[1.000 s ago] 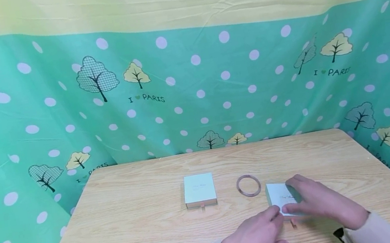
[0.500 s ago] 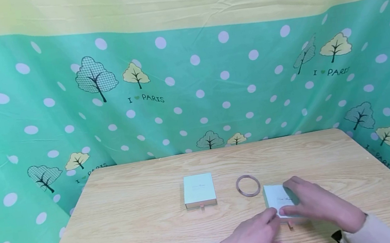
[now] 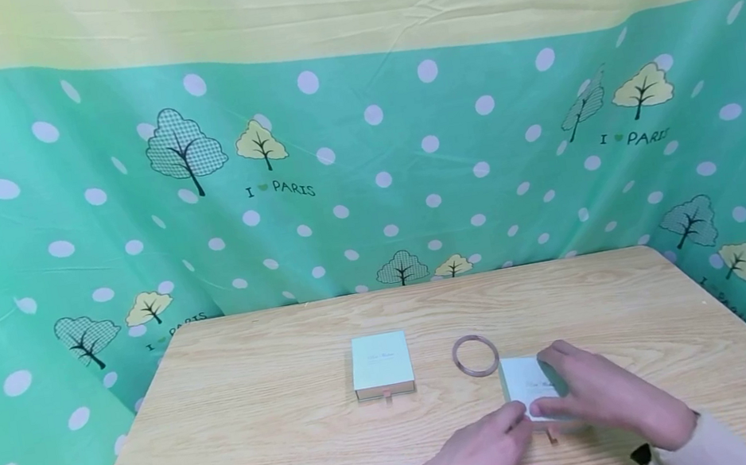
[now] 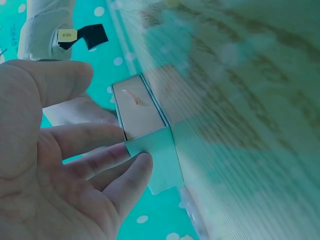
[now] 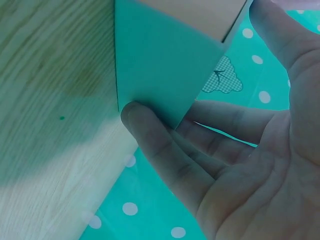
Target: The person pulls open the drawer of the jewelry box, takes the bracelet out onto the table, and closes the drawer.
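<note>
A pale mint drawer-style jewelry box [image 3: 521,387] lies at the right of the table, its ribbon pull tab [image 3: 551,436] facing me. My right hand [image 3: 603,397] grips this box, thumb near the front edge of the lid and fingers at its far right side. In the right wrist view, fingertips [image 5: 134,112] press low on the green side wall. My left hand [image 3: 476,462] touches the left front corner with its fingertips, the thumb [image 4: 70,82] standing apart from the box. The blush drawer front [image 4: 140,107] shows in the left wrist view. Just behind the box lies a purplish-grey bangle [image 3: 472,338].
A second matching box [image 3: 381,361], its tab also toward me, sits left of the bangle. The wooden tabletop [image 3: 250,427] ends at a green dotted curtain [image 3: 343,229] at the back and sides.
Both hands and the gripped box have shifted slightly left and toward me, bringing the box's far left corner nearer below the bangle. The bangle and second box stay put.
</note>
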Available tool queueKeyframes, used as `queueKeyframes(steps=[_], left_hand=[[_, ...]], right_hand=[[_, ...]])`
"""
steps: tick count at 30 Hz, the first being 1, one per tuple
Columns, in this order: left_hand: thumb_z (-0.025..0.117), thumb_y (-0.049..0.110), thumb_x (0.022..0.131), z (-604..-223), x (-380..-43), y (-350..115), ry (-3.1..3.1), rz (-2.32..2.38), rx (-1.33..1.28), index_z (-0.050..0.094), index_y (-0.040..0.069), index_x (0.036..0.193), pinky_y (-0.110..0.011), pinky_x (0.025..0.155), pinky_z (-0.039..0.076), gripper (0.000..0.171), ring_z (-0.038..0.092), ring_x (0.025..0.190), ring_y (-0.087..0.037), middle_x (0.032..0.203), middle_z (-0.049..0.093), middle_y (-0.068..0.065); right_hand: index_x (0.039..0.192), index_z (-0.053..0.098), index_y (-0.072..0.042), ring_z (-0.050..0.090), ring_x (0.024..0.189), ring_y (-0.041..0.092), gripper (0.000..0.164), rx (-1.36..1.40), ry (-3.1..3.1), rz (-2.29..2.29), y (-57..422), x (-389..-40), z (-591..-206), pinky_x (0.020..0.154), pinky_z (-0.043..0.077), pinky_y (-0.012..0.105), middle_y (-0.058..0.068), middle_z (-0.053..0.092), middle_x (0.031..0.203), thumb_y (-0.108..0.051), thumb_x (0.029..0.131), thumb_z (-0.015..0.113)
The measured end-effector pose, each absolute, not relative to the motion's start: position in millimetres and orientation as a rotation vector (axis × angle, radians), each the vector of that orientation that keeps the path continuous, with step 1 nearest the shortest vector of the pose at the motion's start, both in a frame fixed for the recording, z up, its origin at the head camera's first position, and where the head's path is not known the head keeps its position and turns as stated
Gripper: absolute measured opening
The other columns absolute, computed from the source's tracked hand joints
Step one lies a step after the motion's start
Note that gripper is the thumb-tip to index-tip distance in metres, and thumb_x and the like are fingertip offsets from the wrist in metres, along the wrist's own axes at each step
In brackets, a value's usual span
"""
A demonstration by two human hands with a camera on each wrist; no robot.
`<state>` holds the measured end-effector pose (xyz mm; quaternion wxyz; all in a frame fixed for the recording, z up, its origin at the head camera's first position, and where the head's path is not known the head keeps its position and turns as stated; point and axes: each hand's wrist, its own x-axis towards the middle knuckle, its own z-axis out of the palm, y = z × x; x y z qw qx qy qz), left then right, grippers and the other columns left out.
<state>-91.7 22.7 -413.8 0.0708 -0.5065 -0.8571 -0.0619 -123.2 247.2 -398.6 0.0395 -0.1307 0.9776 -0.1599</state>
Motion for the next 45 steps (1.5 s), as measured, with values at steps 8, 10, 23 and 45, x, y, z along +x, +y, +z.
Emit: queueKeyframes(steps=[8,10,23,45], left_hand=[[0.060,0.047,0.091,-414.7,-90.6,19.0,-2.564,-0.175,-1.518,0.060,0.011,0.119,-0.009,0.077,0.043,0.046,0.046,0.087,0.002,0.116,0.048,0.006],[0.059,0.047,0.091,-414.5,-90.4,18.0,-2.572,-0.181,-1.522,0.060,0.011,0.119,-0.009,0.077,0.043,0.046,0.046,0.088,0.002,0.117,0.048,0.006],[0.059,0.045,0.092,-412.6,-91.8,11.3,-2.606,-0.232,-1.542,0.061,0.011,0.121,-0.008,0.072,0.038,0.045,0.042,0.083,0.003,0.109,0.047,0.010],[0.058,0.044,0.093,-413.9,-89.7,-0.9,-2.588,-0.221,-1.530,0.061,0.012,0.120,-0.013,0.084,0.045,0.042,0.053,0.097,-0.001,0.122,0.052,0.003]], right_hand=[[0.121,0.057,0.002,0.060,0.097,0.022,0.085,-0.392,2.982,-0.493,242.2,-121.9,-396.9,0.084,0.051,0.044,0.010,0.056,0.115,-0.063,0.069,0.073],[0.121,0.057,0.003,0.060,0.097,0.023,0.085,-0.399,2.978,-0.496,241.4,-121.8,-396.8,0.084,0.051,0.045,0.011,0.056,0.115,-0.063,0.069,0.073],[0.123,0.057,0.002,0.059,0.100,0.023,0.084,-0.379,2.955,-0.499,232.6,-122.2,-395.5,0.086,0.050,0.045,0.011,0.056,0.117,-0.060,0.069,0.074],[0.121,0.058,0.002,0.054,0.085,0.012,0.079,-0.441,2.972,-0.481,221.3,-120.4,-396.1,0.075,0.050,0.036,0.009,0.056,0.113,-0.058,0.071,0.074]])
